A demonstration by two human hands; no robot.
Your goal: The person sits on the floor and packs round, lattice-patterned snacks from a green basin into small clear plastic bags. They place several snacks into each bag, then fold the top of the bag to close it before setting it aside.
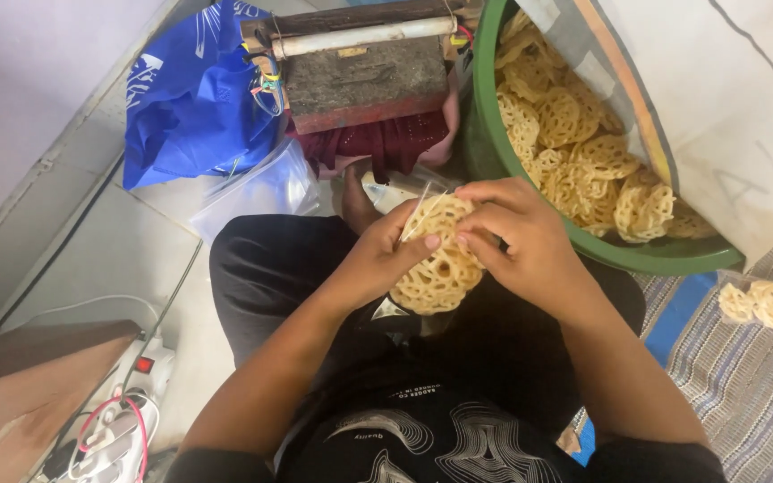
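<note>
— Two hands, what are they doing?

— Both are meeting at the centre of the frame, over the lap of a seated person in black. The left hand (378, 259) and the right hand (516, 237) are pinching a clear plastic bag (422, 201) stuffed with lacy yellow crackers (436, 268). Fingers on both sides are curling closed around the bag's upper end, thumbs nearly touching.

— Which way is the bag lying?

— Its long axis is running from the pinched mouth at the top down toward the lower left, below and between the fingers. Neither hand is nearer; they are gripping it from opposite sides.

— And around them?

— A green tub (494, 152) of loose crackers is sitting at the upper right, just beyond the right hand. A blue bag (194, 98) is lying at the upper left, a worn sealing device (364, 72) at the top, and a small filled packet (762, 304) on a striped mat (744, 385) at the right.
</note>
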